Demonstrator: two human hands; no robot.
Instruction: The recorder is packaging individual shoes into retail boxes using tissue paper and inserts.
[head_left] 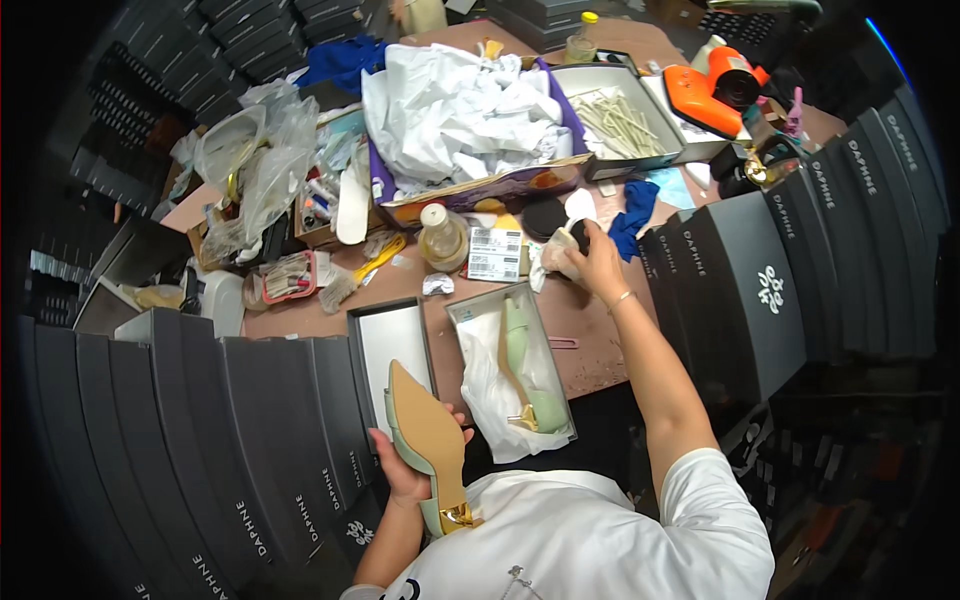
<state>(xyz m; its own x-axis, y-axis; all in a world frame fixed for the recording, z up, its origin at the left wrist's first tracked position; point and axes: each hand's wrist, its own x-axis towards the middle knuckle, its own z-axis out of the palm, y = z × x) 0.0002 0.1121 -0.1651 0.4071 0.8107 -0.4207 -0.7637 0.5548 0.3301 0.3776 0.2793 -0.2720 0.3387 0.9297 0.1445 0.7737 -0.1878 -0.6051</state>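
Observation:
My left hand [405, 470] is wrapped around a pale green pointed shoe [428, 420], its tan sole turned up and its gold heel toward my body. My right hand [600, 262] stretches far across the table, fingers closed on a crumpled off-white cloth [563, 255] with something dark against it. The matching shoe [532, 380] lies on its side on white tissue paper [488, 390] in an open shoe box [565, 405] in front of me. An open box lid [390, 312] lies left of that box, partly behind the held shoe.
Stacked dark shoe boxes rise on the left [270, 430] and right [745, 290]. A purple carton [480, 200] of crumpled white paper stands at the back, beside a tray of pale sticks [620, 120]. A glass bottle [442, 245], blue cloth [635, 215] and orange heat gun [705, 95] are nearby.

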